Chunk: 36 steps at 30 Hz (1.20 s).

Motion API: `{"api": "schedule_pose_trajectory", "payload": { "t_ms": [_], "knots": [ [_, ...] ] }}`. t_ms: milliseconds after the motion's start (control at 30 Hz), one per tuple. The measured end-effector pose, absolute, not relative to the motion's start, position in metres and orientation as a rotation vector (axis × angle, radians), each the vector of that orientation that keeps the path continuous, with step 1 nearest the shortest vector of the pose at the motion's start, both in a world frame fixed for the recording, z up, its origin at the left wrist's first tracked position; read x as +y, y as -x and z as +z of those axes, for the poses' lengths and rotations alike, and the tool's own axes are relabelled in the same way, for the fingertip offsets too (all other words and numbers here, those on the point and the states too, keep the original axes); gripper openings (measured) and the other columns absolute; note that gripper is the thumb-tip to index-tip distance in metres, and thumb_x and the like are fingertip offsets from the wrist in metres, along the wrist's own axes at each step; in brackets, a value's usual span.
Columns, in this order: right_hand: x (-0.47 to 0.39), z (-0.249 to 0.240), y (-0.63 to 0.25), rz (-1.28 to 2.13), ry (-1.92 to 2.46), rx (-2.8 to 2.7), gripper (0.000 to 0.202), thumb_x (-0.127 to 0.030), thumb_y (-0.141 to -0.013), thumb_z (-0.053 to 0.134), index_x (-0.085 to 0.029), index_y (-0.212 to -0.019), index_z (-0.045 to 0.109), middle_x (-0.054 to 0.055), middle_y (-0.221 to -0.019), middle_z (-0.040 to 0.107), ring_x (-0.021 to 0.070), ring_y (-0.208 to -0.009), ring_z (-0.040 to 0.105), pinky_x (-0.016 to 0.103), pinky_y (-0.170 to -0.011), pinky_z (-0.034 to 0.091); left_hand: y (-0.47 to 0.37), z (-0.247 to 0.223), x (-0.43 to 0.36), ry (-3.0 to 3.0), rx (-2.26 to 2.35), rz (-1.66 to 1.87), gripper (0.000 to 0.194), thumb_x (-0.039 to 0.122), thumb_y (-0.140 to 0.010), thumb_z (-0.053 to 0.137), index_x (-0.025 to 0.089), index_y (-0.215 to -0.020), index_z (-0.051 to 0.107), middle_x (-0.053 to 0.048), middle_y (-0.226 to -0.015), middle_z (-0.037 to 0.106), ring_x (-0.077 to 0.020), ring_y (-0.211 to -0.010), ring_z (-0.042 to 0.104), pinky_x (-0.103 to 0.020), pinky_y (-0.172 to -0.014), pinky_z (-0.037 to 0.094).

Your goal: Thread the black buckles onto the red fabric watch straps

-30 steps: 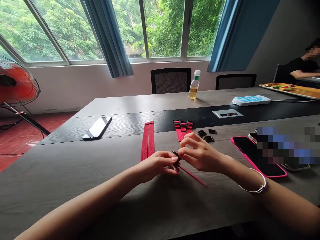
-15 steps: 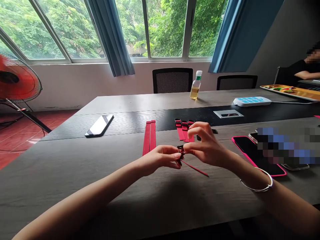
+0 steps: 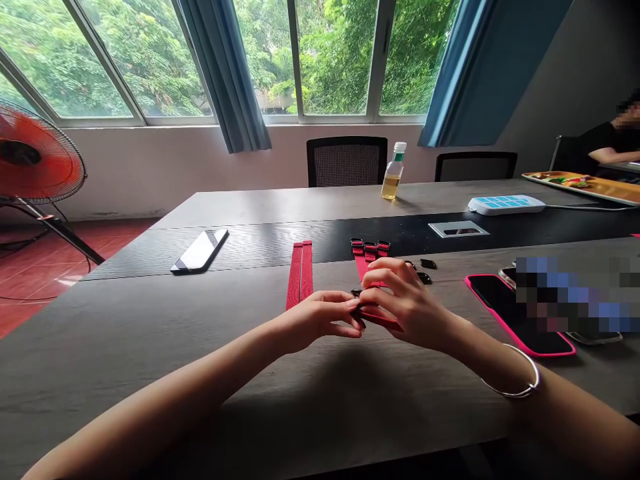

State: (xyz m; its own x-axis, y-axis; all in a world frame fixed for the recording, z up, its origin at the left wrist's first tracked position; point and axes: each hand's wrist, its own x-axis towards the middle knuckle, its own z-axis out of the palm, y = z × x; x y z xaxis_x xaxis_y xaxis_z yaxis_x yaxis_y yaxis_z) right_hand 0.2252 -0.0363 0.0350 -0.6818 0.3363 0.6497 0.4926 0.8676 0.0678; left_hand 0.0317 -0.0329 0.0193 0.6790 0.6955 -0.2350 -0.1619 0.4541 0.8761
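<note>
My left hand (image 3: 327,315) pinches a small black buckle (image 3: 356,293) just above the table. A red strap (image 3: 380,319) runs from this buckle to the right, and my right hand (image 3: 407,303) has its fingers closed on it near the buckle. Behind my left hand lie two flat red straps (image 3: 299,273), side by side. Beyond my right hand are several red straps with black buckles (image 3: 370,251), partly covered by the fingers. Small black plastic pieces (image 3: 427,265) sit to the right of them.
A pink-edged phone (image 3: 515,313) lies right of my right hand, beside a blurred patch. Another phone (image 3: 200,251) rests at the left. Farther back stand a bottle (image 3: 393,175), a power strip (image 3: 507,204) and a tray (image 3: 595,187). A person sits at the far right.
My right hand has shifted slightly down, its fingers now lower over the buckle. The red strap, earlier hanging edge-on down to the right, now shows broader and runs under the right fingers.
</note>
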Motion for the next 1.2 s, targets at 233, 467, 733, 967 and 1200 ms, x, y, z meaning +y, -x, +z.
{"api": "schedule_pose_trajectory", "payload": {
  "t_ms": [233, 467, 733, 967, 1200],
  "knots": [
    [-0.036, 0.025, -0.22, -0.355, 0.606, -2.367, 0.013, -0.018, -0.086, 0.053, -0.015, -0.075, 0.06, 0.007, -0.09, 0.059, 0.0231, -0.1, 0.045, 0.035, -0.086, 0.037, -0.035, 0.01, -0.034, -0.925, 0.675, 0.567, 0.028, 0.032, -0.067, 0.076, 0.011, -0.083, 0.067, -0.004, -0.082, 0.06, -0.0121, -0.072, 0.059, -0.025, -0.074, 0.049],
    [-0.029, 0.038, -0.234, -0.489, 0.605, -2.342, 0.015, -0.018, -0.083, 0.057, -0.021, -0.069, 0.06, 0.004, -0.091, 0.054, 0.0242, -0.106, 0.04, 0.038, -0.085, 0.034, -0.03, 0.017, -0.028, -1.088, 0.738, 0.588, 0.029, 0.034, -0.063, 0.079, 0.011, -0.076, 0.067, -0.006, -0.083, 0.065, -0.0152, -0.074, 0.061, -0.029, -0.075, 0.049],
    [-0.036, 0.047, -0.239, -0.588, 0.67, -2.328, 0.014, -0.022, -0.084, 0.057, -0.02, -0.071, 0.06, 0.004, -0.095, 0.055, 0.0254, -0.109, 0.04, 0.039, -0.087, 0.031, -0.028, 0.023, -0.027, -1.059, 0.737, 0.596, 0.03, 0.036, -0.064, 0.077, 0.01, -0.073, 0.066, -0.008, -0.082, 0.066, -0.0145, -0.07, 0.06, -0.029, -0.072, 0.049],
    [-0.042, 0.039, -0.231, -0.539, 0.59, -2.43, 0.015, -0.011, -0.082, 0.053, -0.022, -0.075, 0.061, 0.002, -0.091, 0.056, 0.0241, -0.11, 0.039, 0.038, -0.087, 0.028, -0.029, 0.018, -0.038, -1.051, 0.701, 0.477, 0.029, 0.035, -0.066, 0.076, 0.011, -0.076, 0.065, -0.006, -0.082, 0.065, -0.0138, -0.07, 0.061, -0.027, -0.071, 0.049],
    [-0.023, 0.054, -0.283, -0.221, 0.807, -2.551, 0.018, -0.025, -0.087, 0.053, -0.022, -0.073, 0.063, 0.006, -0.1, 0.054, 0.0252, -0.109, 0.042, 0.042, -0.087, 0.034, -0.022, 0.022, -0.026, -1.213, 0.802, 0.433, 0.031, 0.038, -0.066, 0.074, 0.013, -0.081, 0.065, -0.006, -0.085, 0.065, -0.0141, -0.069, 0.06, -0.027, -0.069, 0.049]
  ]
}}
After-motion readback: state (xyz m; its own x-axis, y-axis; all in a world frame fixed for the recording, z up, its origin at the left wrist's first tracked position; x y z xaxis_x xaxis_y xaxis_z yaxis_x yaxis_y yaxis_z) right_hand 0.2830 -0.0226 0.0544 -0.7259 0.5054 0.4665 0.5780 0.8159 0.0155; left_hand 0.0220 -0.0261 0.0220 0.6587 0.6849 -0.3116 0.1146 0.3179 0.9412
